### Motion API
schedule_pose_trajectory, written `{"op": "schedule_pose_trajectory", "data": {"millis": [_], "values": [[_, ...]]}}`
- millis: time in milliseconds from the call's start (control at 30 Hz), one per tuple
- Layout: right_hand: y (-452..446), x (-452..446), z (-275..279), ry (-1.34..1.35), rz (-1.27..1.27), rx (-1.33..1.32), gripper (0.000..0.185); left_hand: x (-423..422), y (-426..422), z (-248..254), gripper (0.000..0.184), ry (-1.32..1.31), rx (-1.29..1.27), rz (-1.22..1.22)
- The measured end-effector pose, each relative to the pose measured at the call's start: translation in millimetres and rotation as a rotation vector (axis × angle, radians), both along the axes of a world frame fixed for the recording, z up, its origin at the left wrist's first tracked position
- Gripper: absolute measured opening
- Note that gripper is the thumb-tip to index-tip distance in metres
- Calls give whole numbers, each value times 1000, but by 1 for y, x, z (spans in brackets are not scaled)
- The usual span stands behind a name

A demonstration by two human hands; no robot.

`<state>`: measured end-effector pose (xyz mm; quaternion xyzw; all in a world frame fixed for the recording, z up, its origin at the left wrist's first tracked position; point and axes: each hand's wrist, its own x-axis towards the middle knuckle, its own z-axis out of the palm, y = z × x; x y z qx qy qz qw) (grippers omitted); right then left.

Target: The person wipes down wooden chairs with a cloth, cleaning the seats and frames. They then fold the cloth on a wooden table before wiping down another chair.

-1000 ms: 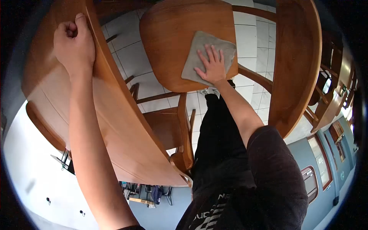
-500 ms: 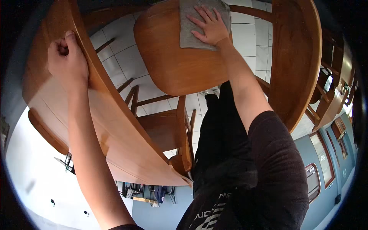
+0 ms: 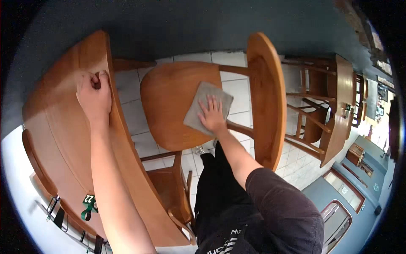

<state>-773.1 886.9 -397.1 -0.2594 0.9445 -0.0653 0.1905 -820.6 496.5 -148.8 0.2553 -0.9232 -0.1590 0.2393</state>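
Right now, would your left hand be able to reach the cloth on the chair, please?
Probably yes: the left hand rests at the table edge, and nothing seems to stand between it and the chair seat, though the right hand covers part of the cloth.

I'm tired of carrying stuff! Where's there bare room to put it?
The seat is bare from the cloth to its table-side edge. The table is bare between the left hand and green tag, beside the forearm. It's crowded where the right hand covers the cloth.
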Motion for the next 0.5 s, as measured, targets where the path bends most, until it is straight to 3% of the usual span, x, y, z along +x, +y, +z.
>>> {"op": "schedule_pose_trajectory", "data": {"millis": [133, 233, 400, 500], "values": [[19, 57, 1, -121, -250, 9, 69, 3, 7, 4, 32, -17, -13, 7], [19, 65, 13, -189, -302, 6, 77, 0, 6, 4, 31, 0, -17, 19], [11, 42, 53, -468, -227, 188, 104, 3, 9, 9, 29, -45, -12, 6], [7, 27, 39, -396, -368, 143, 118, 2, 10, 8, 28, 1, -53, 10]]}}
